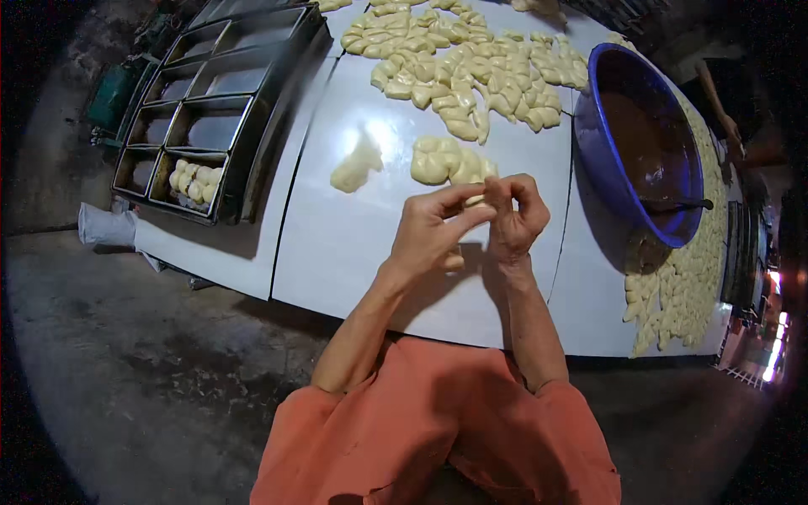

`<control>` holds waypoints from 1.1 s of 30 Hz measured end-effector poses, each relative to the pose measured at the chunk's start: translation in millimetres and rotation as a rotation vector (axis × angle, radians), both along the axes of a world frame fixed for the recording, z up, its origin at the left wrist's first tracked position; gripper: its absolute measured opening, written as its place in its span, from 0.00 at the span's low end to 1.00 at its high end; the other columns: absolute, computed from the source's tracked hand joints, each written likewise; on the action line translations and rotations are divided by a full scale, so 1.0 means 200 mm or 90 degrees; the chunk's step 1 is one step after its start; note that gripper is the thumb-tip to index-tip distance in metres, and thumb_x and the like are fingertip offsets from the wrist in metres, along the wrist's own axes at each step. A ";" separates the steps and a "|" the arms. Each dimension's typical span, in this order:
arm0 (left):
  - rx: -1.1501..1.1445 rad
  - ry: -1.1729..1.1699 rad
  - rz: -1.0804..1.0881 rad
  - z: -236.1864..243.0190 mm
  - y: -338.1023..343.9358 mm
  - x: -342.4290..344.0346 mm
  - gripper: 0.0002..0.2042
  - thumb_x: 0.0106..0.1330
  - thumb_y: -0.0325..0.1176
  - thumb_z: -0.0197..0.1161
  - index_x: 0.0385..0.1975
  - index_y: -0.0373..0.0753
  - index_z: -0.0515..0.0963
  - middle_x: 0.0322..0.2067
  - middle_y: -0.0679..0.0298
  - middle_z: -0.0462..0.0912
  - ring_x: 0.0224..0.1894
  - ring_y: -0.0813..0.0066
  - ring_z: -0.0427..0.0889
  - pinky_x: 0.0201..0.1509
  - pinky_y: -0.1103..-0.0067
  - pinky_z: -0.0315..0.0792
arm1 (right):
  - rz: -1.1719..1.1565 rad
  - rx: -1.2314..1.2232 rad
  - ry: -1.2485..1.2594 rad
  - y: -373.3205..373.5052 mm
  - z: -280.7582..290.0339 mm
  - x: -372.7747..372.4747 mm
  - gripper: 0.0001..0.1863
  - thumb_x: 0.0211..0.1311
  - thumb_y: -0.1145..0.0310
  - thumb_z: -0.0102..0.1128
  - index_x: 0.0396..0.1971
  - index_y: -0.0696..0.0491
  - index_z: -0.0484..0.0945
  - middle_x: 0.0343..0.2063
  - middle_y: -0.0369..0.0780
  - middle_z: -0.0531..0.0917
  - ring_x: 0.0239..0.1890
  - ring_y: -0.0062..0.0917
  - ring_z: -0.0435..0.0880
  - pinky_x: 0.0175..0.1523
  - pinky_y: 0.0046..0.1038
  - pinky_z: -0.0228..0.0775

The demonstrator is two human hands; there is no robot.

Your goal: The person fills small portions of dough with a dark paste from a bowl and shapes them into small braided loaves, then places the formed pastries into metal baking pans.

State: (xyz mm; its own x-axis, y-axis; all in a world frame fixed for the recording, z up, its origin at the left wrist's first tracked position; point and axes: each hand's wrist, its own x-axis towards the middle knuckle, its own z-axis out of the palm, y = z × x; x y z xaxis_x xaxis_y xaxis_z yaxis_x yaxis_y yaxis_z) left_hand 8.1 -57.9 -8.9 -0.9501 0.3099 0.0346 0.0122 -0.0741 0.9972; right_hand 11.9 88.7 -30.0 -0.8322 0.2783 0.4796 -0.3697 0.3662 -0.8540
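Both my hands meet above the white table, fingers bent inward and fingertips close together. A small pale piece of dough (pixel 475 201) shows between them, pinched by my left hand (pixel 425 231) and my right hand (pixel 517 220). Most of that piece is hidden by the fingers. Below my left palm another bit of dough (pixel 454 259) is partly visible. Just beyond my hands lies a small cluster of dough pieces (pixel 450 160), glossy and pale yellow. A thin smear of pale dough or oil (pixel 357 164) marks the tabletop to their left.
A blue-purple tub (pixel 596 143) of brown filling stands on the right, with a dark-handled utensil (pixel 677 204) in it. Many dough pieces (pixel 454 76) cover the far table; more (pixel 673 295) lie at right. Joined metal baking tins (pixel 210 109) stand left, one compartment holding dough balls (pixel 195 181).
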 end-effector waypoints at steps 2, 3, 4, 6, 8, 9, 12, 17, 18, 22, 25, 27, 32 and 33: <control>0.108 -0.120 0.029 0.00 0.00 -0.01 0.11 0.66 0.29 0.66 0.44 0.29 0.82 0.34 0.64 0.86 0.37 0.81 0.82 0.41 0.84 0.77 | 0.009 -0.030 -0.086 -0.01 0.02 0.01 0.09 0.62 0.69 0.69 0.30 0.57 0.78 0.24 0.38 0.79 0.26 0.20 0.75 0.30 0.24 0.68; 0.055 -0.112 0.032 0.00 -0.02 -0.01 0.12 0.67 0.30 0.66 0.44 0.29 0.82 0.34 0.64 0.85 0.36 0.81 0.82 0.40 0.84 0.77 | 0.029 -0.041 -0.174 -0.02 0.04 0.02 0.09 0.62 0.69 0.69 0.31 0.57 0.79 0.24 0.38 0.79 0.26 0.19 0.76 0.31 0.24 0.68; 0.001 -0.105 0.033 0.01 -0.04 -0.02 0.12 0.67 0.32 0.65 0.44 0.30 0.82 0.34 0.63 0.85 0.35 0.80 0.82 0.39 0.83 0.77 | 0.047 -0.052 -0.263 -0.02 0.09 0.02 0.08 0.62 0.69 0.69 0.32 0.57 0.80 0.23 0.38 0.79 0.26 0.19 0.76 0.31 0.25 0.69; 0.004 -0.107 0.082 -0.05 -0.06 -0.01 0.12 0.69 0.33 0.64 0.42 0.30 0.84 0.29 0.66 0.84 0.30 0.85 0.80 0.32 0.85 0.74 | 0.102 -0.055 -0.279 -0.04 0.15 0.08 0.08 0.63 0.69 0.67 0.37 0.57 0.81 0.27 0.38 0.81 0.29 0.20 0.79 0.35 0.25 0.73; 0.174 -0.303 0.023 -0.02 -0.09 0.01 0.13 0.70 0.35 0.63 0.42 0.29 0.83 0.33 0.65 0.85 0.32 0.85 0.81 0.34 0.85 0.75 | 0.183 0.019 -0.187 -0.04 0.15 0.14 0.09 0.65 0.70 0.64 0.42 0.58 0.80 0.32 0.39 0.83 0.35 0.22 0.81 0.42 0.25 0.75; 0.164 -0.307 -0.007 -0.10 -0.11 0.02 0.13 0.70 0.35 0.63 0.43 0.29 0.82 0.34 0.66 0.84 0.34 0.84 0.81 0.37 0.83 0.76 | 0.235 0.025 -0.211 0.01 0.12 0.16 0.11 0.65 0.71 0.63 0.44 0.60 0.79 0.36 0.39 0.83 0.39 0.22 0.82 0.47 0.24 0.75; 0.101 -0.256 -0.080 -0.10 -0.13 0.06 0.12 0.65 0.31 0.66 0.45 0.30 0.81 0.37 0.59 0.85 0.37 0.76 0.84 0.43 0.79 0.79 | 0.207 -0.160 -0.362 0.02 0.10 0.21 0.11 0.64 0.71 0.64 0.43 0.60 0.80 0.35 0.37 0.83 0.39 0.20 0.81 0.46 0.23 0.74; 0.016 -0.239 -0.005 -0.17 -0.16 0.12 0.25 0.60 0.32 0.71 0.57 0.33 0.74 0.45 0.55 0.83 0.42 0.73 0.83 0.46 0.76 0.79 | 0.165 -0.253 -0.490 0.00 0.06 0.23 0.11 0.65 0.69 0.63 0.42 0.60 0.79 0.33 0.37 0.83 0.35 0.16 0.79 0.38 0.18 0.72; -0.095 -0.119 0.047 -0.18 -0.17 0.15 0.30 0.59 0.33 0.72 0.61 0.34 0.71 0.48 0.54 0.82 0.44 0.73 0.83 0.47 0.76 0.79 | 0.145 -0.295 -0.476 0.01 0.06 0.22 0.11 0.65 0.69 0.64 0.42 0.60 0.79 0.32 0.37 0.82 0.33 0.15 0.78 0.36 0.18 0.72; -0.472 0.289 0.081 -0.21 -0.20 0.21 0.40 0.50 0.45 0.76 0.63 0.36 0.69 0.54 0.56 0.76 0.50 0.58 0.77 0.50 0.67 0.73 | 0.112 -0.411 -0.454 0.07 0.02 0.20 0.12 0.65 0.68 0.64 0.43 0.58 0.78 0.32 0.36 0.81 0.30 0.15 0.78 0.33 0.18 0.72; -0.482 0.260 0.117 -0.23 -0.12 0.17 0.37 0.48 0.42 0.76 0.59 0.37 0.71 0.54 0.57 0.74 0.52 0.55 0.74 0.51 0.64 0.69 | 0.127 -0.449 -0.450 0.06 -0.01 0.20 0.12 0.65 0.67 0.65 0.42 0.58 0.78 0.32 0.36 0.80 0.30 0.16 0.78 0.33 0.19 0.72; -0.489 0.291 0.146 -0.26 -0.10 0.11 0.32 0.48 0.40 0.76 0.55 0.38 0.73 0.51 0.59 0.76 0.51 0.57 0.75 0.48 0.65 0.69 | 0.121 -0.437 -0.452 0.07 -0.05 0.20 0.12 0.64 0.67 0.66 0.41 0.59 0.78 0.33 0.37 0.80 0.29 0.16 0.78 0.33 0.19 0.72; -0.440 0.275 0.150 -0.36 -0.09 0.08 0.23 0.50 0.40 0.75 0.44 0.39 0.78 0.44 0.61 0.80 0.44 0.60 0.79 0.44 0.67 0.70 | 0.054 -0.473 -0.455 0.08 -0.04 0.20 0.09 0.66 0.70 0.63 0.41 0.59 0.77 0.30 0.37 0.80 0.27 0.16 0.77 0.30 0.19 0.70; -0.390 0.227 0.129 -0.39 -0.11 0.08 0.20 0.50 0.40 0.75 0.41 0.39 0.79 0.40 0.61 0.81 0.41 0.61 0.80 0.42 0.68 0.71 | 0.050 -0.475 -0.442 0.09 -0.05 0.20 0.10 0.66 0.69 0.64 0.41 0.59 0.77 0.30 0.37 0.80 0.26 0.16 0.77 0.30 0.18 0.69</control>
